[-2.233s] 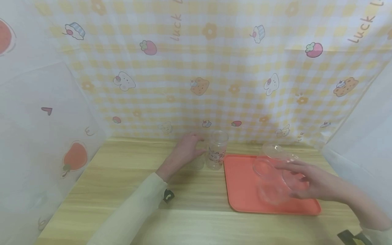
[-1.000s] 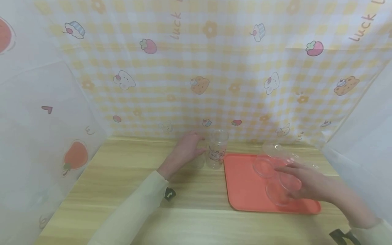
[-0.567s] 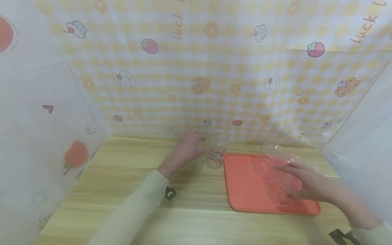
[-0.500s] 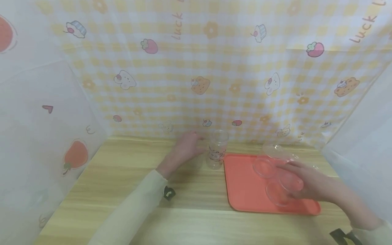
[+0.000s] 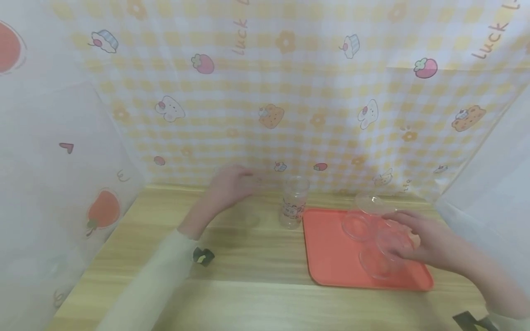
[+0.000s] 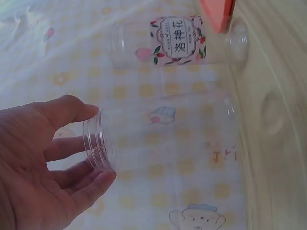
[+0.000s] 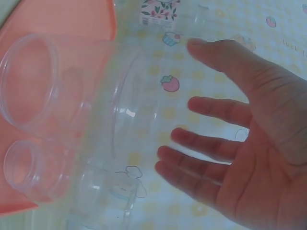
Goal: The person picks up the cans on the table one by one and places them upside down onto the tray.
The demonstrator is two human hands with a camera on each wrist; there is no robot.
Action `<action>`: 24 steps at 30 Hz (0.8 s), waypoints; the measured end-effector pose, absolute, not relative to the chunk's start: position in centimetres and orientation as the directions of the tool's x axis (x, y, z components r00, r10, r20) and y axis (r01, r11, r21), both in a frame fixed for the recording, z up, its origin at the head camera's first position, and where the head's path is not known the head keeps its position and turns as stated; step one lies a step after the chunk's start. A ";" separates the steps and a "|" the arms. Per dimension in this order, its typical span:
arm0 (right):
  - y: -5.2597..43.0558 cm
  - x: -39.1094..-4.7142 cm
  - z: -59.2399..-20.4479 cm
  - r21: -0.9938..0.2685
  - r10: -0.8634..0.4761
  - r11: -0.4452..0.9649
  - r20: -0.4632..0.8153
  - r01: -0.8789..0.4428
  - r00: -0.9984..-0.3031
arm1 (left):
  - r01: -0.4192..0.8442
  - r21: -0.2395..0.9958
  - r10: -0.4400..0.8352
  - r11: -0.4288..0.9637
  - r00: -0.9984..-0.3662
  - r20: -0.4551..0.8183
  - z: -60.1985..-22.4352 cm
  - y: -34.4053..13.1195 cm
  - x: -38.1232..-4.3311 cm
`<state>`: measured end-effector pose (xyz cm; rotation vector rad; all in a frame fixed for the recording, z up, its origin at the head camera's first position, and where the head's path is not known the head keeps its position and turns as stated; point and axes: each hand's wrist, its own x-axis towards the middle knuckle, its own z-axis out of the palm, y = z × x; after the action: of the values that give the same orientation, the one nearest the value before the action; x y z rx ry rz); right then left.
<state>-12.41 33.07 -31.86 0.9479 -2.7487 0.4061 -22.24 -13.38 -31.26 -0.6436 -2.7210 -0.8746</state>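
Observation:
My left hand (image 5: 232,186) holds a clear, unlabelled plastic jar (image 6: 168,134) at its threaded neck, thumb on one side and fingers on the other. Beside it stands a similar upright clear jar (image 5: 293,209) with a pink floral label. My right hand (image 5: 430,246) hovers over the right part of an orange tray (image 5: 327,257), thumb and fingers spread apart. Facing those fingers in the right wrist view are clear containers: a wide one (image 7: 29,81), a small jar (image 7: 19,167) and another (image 7: 100,196) partly cut off by the frame.
The wooden table (image 5: 248,303) runs up to a yellow checked cloth backdrop (image 5: 232,101). White sheets (image 5: 41,193) with printed fruit close off the left side. Several clear containers overlap on and behind the tray's right half.
My left hand has shifted left with the unlabelled jar, away from the labelled one. My right hand has opened wider and drawn slightly back to the right from the containers.

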 end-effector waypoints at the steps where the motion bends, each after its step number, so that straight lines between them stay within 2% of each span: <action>1: 33.1 -12.5 -31.9 -0.199 -0.571 0.751 0.285 -0.630 -0.770 | 0.461 0.503 0.334 0.731 -0.884 0.325 -31.2 -13.7 -22.1; 7: 33.2 -12.4 -32.0 -0.274 -0.539 0.736 0.315 -0.619 -0.781 | 0.437 0.567 0.326 0.698 -0.899 0.292 -31.4 -15.5 -21.6; 15: 33.2 -12.1 -32.3 -0.361 -0.486 0.714 0.360 -0.600 -0.796 | 0.529 0.585 0.378 0.615 -0.849 0.371 -32.0 -16.9 -21.1; 24: 33.6 -12.1 -33.7 -0.418 -0.434 0.670 0.451 -0.614 -0.780 | 0.475 0.690 0.349 0.546 -0.878 0.328 -33.1 -18.5 -20.2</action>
<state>-12.14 33.65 -33.73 0.8322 -2.5723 0.8109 -20.19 -18.55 -33.10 -0.7054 -2.6264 -1.2420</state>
